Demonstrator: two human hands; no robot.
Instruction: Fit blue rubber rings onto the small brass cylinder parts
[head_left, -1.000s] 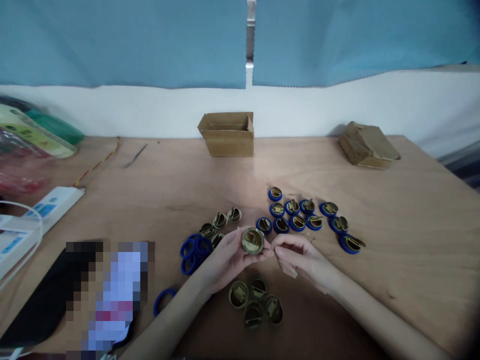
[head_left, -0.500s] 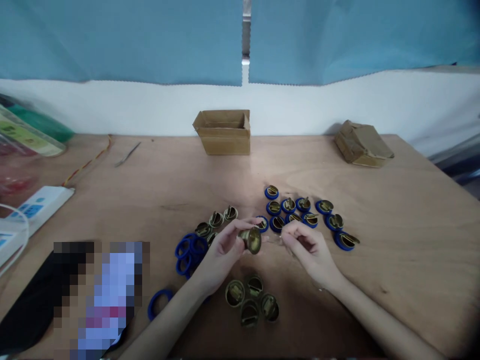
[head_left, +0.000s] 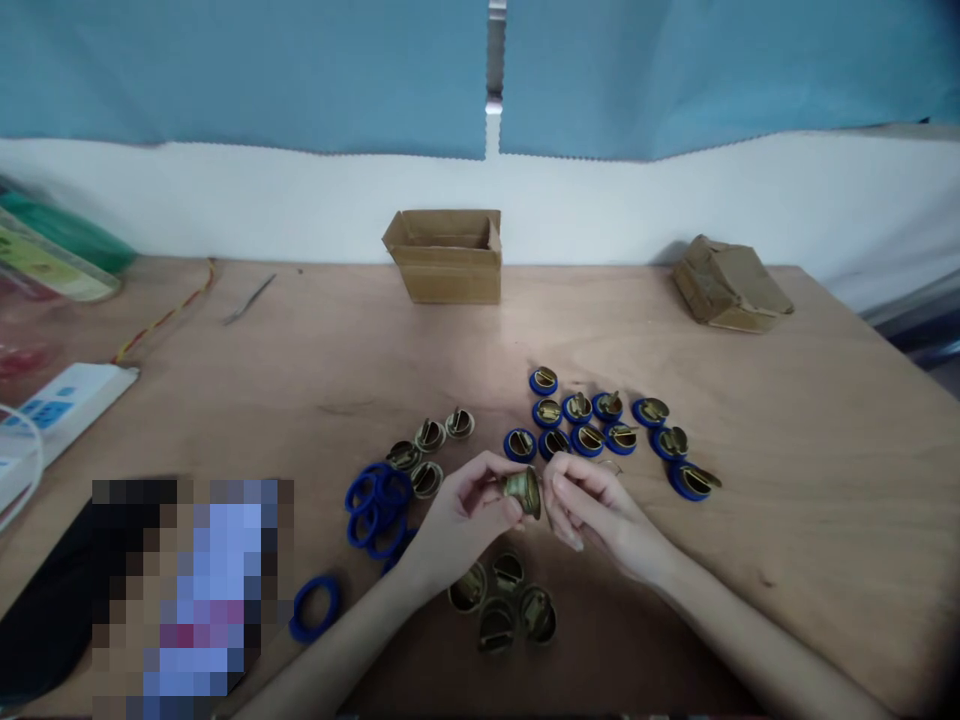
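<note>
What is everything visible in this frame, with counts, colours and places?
Brass part: one, brass, held between both hands' fingertips.
Bare brass parts: about four below the hands, about four more left of them.
Blue-ringed brass parts: about ten, right of centre.
Blue rings: a pile, plus a lone one, left of the hands.
Open cardboard box: one, brown, far centre.
Closed box: one, brown, far right.
Power strip: white, left edge.
Table: wooden.
Left hand: grips the part.
Right hand: fingertips at the part.
</note>
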